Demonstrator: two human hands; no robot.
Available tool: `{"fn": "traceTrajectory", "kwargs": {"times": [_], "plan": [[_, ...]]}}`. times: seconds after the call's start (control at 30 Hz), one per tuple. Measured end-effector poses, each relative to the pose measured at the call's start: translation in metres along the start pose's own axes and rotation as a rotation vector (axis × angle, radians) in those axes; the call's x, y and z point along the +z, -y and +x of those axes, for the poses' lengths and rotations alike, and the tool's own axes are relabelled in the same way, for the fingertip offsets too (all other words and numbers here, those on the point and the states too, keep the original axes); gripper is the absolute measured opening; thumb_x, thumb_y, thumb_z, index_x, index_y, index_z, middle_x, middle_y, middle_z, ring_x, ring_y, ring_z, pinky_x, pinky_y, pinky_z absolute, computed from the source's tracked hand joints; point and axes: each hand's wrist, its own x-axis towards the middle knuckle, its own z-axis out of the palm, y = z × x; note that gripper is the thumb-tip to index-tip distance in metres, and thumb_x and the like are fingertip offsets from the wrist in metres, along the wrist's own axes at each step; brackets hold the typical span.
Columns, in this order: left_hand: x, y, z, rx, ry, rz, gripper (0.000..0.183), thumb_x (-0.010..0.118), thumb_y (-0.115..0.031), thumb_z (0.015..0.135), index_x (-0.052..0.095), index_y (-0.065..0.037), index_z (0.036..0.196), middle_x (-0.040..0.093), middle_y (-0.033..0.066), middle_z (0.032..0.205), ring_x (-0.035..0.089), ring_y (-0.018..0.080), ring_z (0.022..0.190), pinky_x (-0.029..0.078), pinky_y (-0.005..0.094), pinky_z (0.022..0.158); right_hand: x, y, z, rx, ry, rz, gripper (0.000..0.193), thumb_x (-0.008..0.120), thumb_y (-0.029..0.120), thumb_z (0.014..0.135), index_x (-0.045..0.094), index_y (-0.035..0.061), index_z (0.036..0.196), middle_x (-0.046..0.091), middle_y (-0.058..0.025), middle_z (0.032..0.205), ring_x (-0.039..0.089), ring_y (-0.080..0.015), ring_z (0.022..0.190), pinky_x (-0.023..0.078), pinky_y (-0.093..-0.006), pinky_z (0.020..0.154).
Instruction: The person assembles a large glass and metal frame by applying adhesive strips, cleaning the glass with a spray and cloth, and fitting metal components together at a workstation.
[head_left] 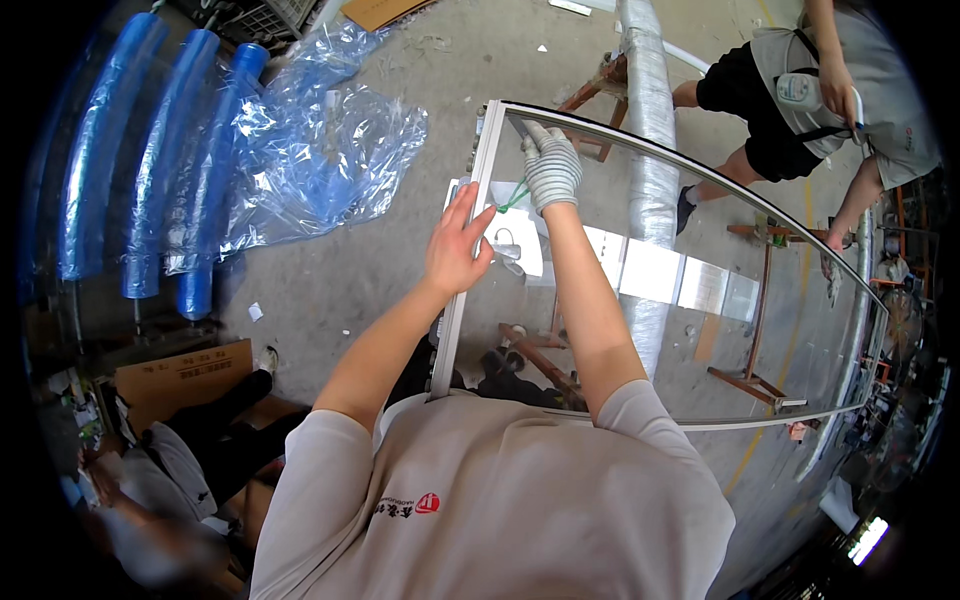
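Note:
A large framed glass panel point(600, 385) lies across in front of me, its pale frame point(484, 150) running up along its left side. My left hand point(460, 245), bare, rests against that side with its fingers stretched out and apart. My right hand point(552, 172) wears a grey-and-white striped glove and is at the far left corner of the glass. Its fingers are drawn together around what may be a thin grey piece, mostly hidden. Beside the hands, a green cord point(512, 198) lies over a white sheet point(520, 235).
Blue film rolls point(165, 165) stand at left beside crumpled clear film point(330, 160). A long wrapped bundle point(650, 110) and wooden trestle point(757, 385) show beyond and through the glass. One person point(840, 90) stands far right; another point(190, 470) sits near left by cardboard point(185, 385).

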Motion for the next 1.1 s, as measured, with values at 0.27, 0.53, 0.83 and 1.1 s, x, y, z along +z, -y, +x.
{"fn": "traceTrajectory", "kwargs": {"times": [0.27,0.53,0.83,1.1], "plan": [[0.002,0.001,0.004,0.023,0.001,0.002,0.044,0.057,-0.009,0.071,0.061,-0.007,0.114,0.036,0.0176,0.142,0.035,0.0365,0.130,0.035,0.0427,0.103,-0.005,-0.044,-0.006,-0.162,0.116,0.164,0.022,0.062,0.009,0.081,0.068,0.0094,0.102,0.064,-0.0100,0.095,0.059,-0.0245,0.082,0.047,-0.0326,0.074],[0.004,0.006,0.000,0.047,0.007,0.021,0.045,0.056,-0.011,0.072,0.059,-0.005,0.117,0.036,0.0196,0.141,0.035,0.0380,0.130,0.034,0.0427,0.104,-0.085,-0.062,-0.083,0.404,0.368,1.211,0.027,0.061,0.017,0.088,0.064,0.0022,0.111,0.054,0.0019,0.068,0.047,-0.0084,0.058,0.039,-0.0211,0.055],[0.008,0.008,0.005,-0.031,-0.099,-0.021,0.048,0.047,-0.015,0.088,0.038,0.002,0.133,0.040,0.0207,0.137,0.039,0.0375,0.125,0.031,0.0417,0.105,-0.109,-0.031,-0.177,0.504,0.513,1.280,0.021,0.067,0.022,0.084,0.066,0.0015,0.088,0.051,0.0035,0.062,0.040,-0.0051,0.052,0.033,-0.0205,0.048],[-0.007,-0.016,-0.012,-0.100,-0.257,-0.197,0.021,0.060,-0.016,0.083,0.065,-0.003,0.098,0.055,0.0126,0.114,0.051,0.0257,0.108,0.039,0.0343,0.093,-0.122,-0.017,-0.243,0.432,0.528,1.070,0.017,0.065,0.017,0.081,0.068,0.0038,0.093,0.058,0.0004,0.074,0.050,-0.0082,0.067,0.043,-0.0239,0.062]]}}
